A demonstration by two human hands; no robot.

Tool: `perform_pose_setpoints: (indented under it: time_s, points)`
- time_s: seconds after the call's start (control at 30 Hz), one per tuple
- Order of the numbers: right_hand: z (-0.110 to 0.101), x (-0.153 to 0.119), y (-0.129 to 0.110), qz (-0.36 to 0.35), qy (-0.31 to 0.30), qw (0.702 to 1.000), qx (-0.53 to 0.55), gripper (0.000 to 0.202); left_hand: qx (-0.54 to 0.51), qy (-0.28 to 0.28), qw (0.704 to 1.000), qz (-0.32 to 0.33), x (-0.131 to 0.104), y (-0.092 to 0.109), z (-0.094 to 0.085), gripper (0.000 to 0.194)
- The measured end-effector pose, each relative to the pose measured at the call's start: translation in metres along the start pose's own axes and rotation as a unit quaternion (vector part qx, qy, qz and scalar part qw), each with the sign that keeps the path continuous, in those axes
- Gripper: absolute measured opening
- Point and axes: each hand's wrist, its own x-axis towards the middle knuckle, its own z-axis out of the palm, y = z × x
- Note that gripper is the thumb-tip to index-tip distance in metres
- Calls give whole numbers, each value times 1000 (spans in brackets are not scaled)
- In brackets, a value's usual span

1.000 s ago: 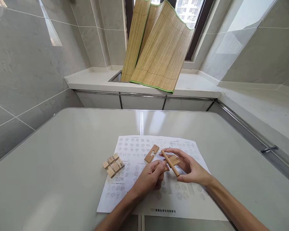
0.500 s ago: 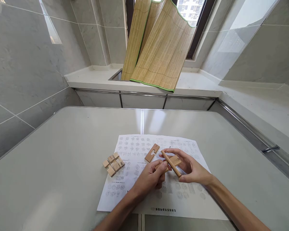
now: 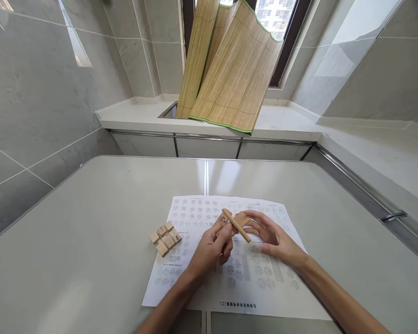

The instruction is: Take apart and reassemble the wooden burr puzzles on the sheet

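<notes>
We're shifting the crossed wooden pieces (image 3: 242, 232) left over the printed sheet (image 3: 237, 293), our left hand (image 3: 212, 245) pinching them while our right hand (image 3: 278, 240) is spreading beside them (fingertip contact unclear), so the left is probably doing the holding.

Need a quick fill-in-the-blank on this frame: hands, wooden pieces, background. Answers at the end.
Of the left hand and the right hand, the one whose thumb is clear of the wooden rod is the ____.
The notched wooden blocks lie to the ____ of both hands.
The bamboo mat is bordered in ____.

Missing words: right; left; green.
</notes>
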Motion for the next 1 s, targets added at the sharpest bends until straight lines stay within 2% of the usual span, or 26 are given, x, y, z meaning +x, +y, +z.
perform_pose_setpoints:
  time_s: [0.17, 0.3, 0.4, 0.5, 0.6, 0.73, 0.8, 0.87, 0.93, 1.0]
  points:
    - [5, 1, 1, -10, 89, 984, -156, 41, -24, 98, 993, 65, 4, 6, -14, 41]
    - [13, 4, 0, -16, 126, 943, -308, 31, -47, 122, 989, 68, 6, 9, -18, 38]
    - [22, 9, 6, -23, 125, 918, -376, 39, -55, 119, 989, 73, 7, 10, -19, 40]
    - [38, 17, 17, -11, 142, 895, -422, 61, -53, 128, 987, 79, 8, 10, -19, 42]
    - [56, 29, 28, -33, 164, 871, -461, 74, -57, 136, 986, 79, 7, 10, -20, 43]
    - [69, 41, 33, -57, 192, 847, -492, 63, -62, 136, 986, 76, 6, 10, -22, 44]
    - [69, 43, 32, -59, 195, 850, -485, 54, -58, 133, 986, 80, 6, 11, -23, 44]
    - [63, 42, 28, -54, 200, 867, -454, 52, -55, 131, 986, 83, 6, 11, -23, 42]
    - [53, 38, 22, -36, 216, 896, -387, 58, -54, 127, 987, 81, 5, 12, -23, 42]
    - [42, 33, 16, 13, 225, 939, -259, 66, -50, 126, 988, 77, 5, 12, -23, 41]
